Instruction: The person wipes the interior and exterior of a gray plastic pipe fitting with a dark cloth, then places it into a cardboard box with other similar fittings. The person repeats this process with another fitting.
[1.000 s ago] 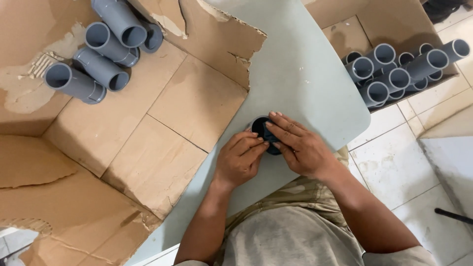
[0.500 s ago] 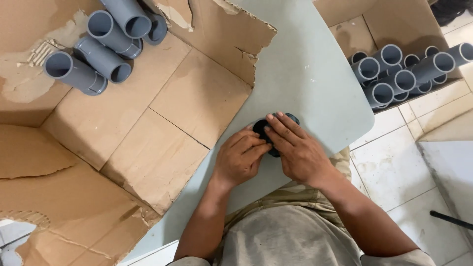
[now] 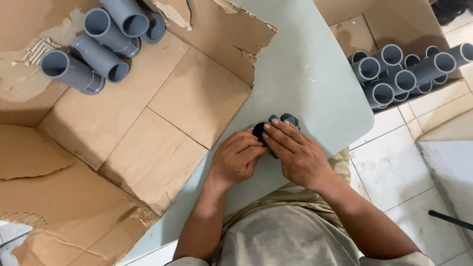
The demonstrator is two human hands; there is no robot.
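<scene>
- The left hand is curled, with its fingers bent together and pressed against the left side of a small dark round piece, which looks like black rubber or plastic.
- The right hand lies flat over the same piece, its fingers straight and close together, with the fingertips pushing down on the top of it.
- The dark round piece is on the pale grey-green table, near the edge closest to the person, and it is held between both hands.
- Just behind the right fingertips a bit of grey-blue rounded material shows; most of it is hidden by the hand, so I cannot tell what it is.
- A large flattened brown cardboard box with torn edges covers the left part of the table, and its edge is near the left hand.
- Several short grey plastic pipe pieces lie on their sides in the far left corner of this cardboard, well apart from the hands.
- Another brown cardboard box stands on the white tiled floor beside the right side of the table, and more grey plastic pipes are in it, with their open ends facing the camera.
- The person wears a beige shirt, visible at the bottom.
</scene>
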